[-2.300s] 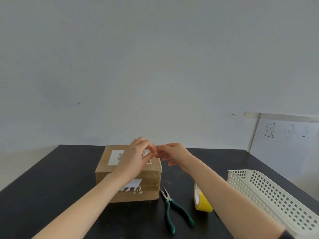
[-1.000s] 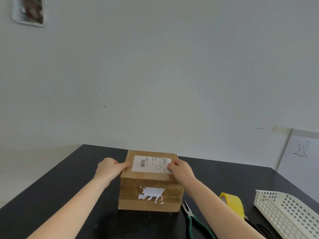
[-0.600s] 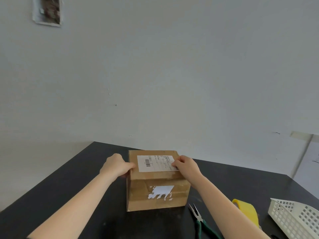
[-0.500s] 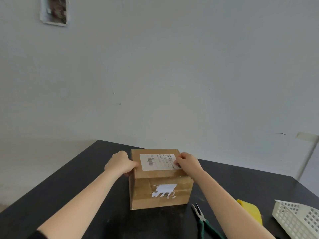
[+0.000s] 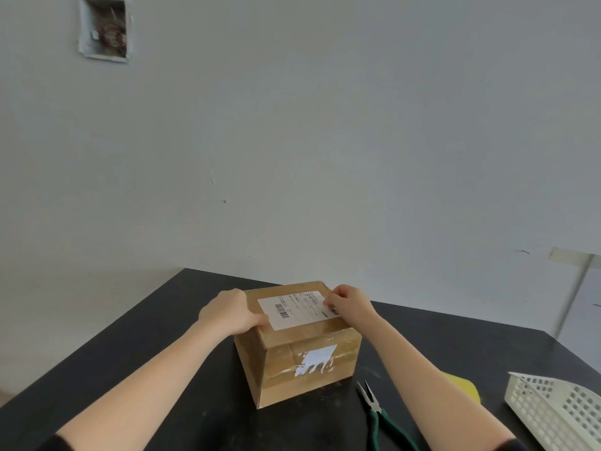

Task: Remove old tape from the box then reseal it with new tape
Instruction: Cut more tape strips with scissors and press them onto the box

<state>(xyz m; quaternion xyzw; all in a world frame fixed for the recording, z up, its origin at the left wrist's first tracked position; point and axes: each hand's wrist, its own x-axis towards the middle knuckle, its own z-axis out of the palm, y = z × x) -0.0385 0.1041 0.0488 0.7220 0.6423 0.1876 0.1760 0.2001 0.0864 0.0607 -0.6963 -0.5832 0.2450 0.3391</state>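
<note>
On the black tabletop (image 5: 136, 346), near its far edge: brown cardboard box (image 5: 292, 346), still shut, turned corner-on to the viewer, white shipping label (image 5: 296, 309) on top, glossy old clear tape (image 5: 325, 343) banding the near face over a torn white sticker patch (image 5: 317, 359). Left hand (image 5: 229, 312) clasping the top left edge, thumb on the lid beside the label. Right hand (image 5: 348, 304) curled on the top right edge, fingertips (image 5: 327, 301) at the label's corner; whether pinching a tape end, cannot tell.

Step in hand, by judgement: bracing and orienting the box, hunting a tape end to lift. No old tape visibly off yet, so early in the task. Next move calls for a nail under a tape edge and a low, steady peel, left hand holding the box down.

Green-handled needle-nose pliers (image 5: 377, 415) just right of the box; yellow tape roll (image 5: 461, 387) and white perforated plastic basket (image 5: 553, 411) further right. Open surface left and front for turning; wall close beyond the far edge.
</note>
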